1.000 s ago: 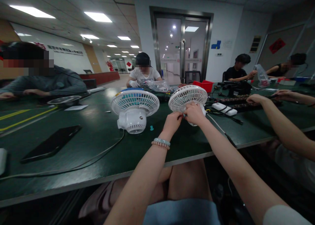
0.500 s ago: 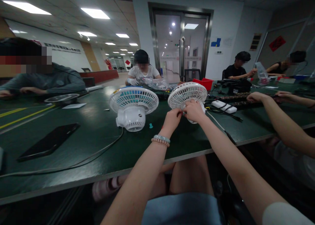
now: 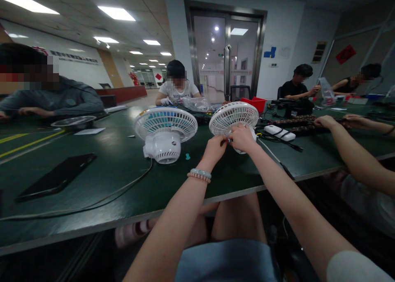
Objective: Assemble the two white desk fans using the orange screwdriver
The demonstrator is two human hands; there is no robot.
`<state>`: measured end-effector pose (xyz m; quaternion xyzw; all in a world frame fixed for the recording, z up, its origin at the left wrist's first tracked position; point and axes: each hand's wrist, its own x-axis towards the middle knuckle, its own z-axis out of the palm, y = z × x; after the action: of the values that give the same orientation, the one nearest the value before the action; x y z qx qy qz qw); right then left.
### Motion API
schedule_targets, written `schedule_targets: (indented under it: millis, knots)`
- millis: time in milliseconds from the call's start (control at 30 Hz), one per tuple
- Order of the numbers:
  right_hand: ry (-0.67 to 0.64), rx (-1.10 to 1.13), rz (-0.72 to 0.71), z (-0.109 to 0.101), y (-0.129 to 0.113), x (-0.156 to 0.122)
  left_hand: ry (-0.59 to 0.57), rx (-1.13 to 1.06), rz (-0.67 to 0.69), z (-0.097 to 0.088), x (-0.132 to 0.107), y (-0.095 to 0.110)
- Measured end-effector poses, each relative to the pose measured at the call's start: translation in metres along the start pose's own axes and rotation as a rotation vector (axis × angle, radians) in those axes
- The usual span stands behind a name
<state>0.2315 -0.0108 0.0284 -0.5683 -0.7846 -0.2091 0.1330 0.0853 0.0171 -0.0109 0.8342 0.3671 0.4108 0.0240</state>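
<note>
Two white electric fans are on the green table with their motor housings towards me. At the right fan (image 3: 233,114), my right hand (image 3: 243,137) is closed over the back, covering much of its housing. Beside it, my left hand (image 3: 215,148) is pinched, its fingertips meeting those of the right hand at the fan's lower left. A small pale bluish bit shows between the fingertips, too small to name. The left fan (image 3: 166,140) stands apart from both hands, tilted, with blue showing through its grille. On the table between the fans is a small teal plastic piece (image 3: 187,156).
A black phone (image 3: 57,177) and a grey cable (image 3: 114,193) lie at the left. To the right are a white power strip (image 3: 280,132), a red bin (image 3: 254,104) and a co-worker's arms (image 3: 354,150). Other people sit around the table (image 3: 111,150), whose front edge is close to me.
The view has shifted slightly, moving the scene a little leftwards. Both hands stay at the right fan in nearly the same pose.
</note>
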Motion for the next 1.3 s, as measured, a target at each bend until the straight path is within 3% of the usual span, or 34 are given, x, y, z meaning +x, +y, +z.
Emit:
schedule_targets:
  millis: [400,600,767,900,1033,1100,1200,1300]
  knots:
    - [-0.027,-0.011,0.01,-0.002,-0.001,-0.001,-0.029,0.004,-0.02,-0.003,-0.001,0.002]
    - [-0.027,-0.016,0.009,-0.001,-0.001,-0.001,-0.071,0.14,-0.018,-0.01,-0.003,0.01]
    - [-0.019,-0.007,0.009,-0.001,-0.001,-0.001,-0.046,0.498,-0.213,-0.029,-0.011,0.009]
    - [-0.026,0.005,0.015,0.0,0.0,-0.001,-0.203,0.623,-0.445,-0.04,-0.023,0.005]
    - [-0.02,0.008,0.01,-0.001,0.0,-0.001,-0.344,0.577,-0.519,-0.044,-0.028,-0.007]
    - [-0.015,0.007,0.006,-0.001,0.0,-0.001,-0.312,0.519,-0.516,-0.046,-0.025,-0.016]
    - [-0.015,0.003,0.005,-0.002,0.0,-0.001,-0.171,0.345,-0.511,-0.056,-0.018,-0.026]
    - [-0.015,0.004,0.003,-0.002,0.0,-0.001,-0.158,0.043,-0.594,-0.07,-0.013,-0.03]
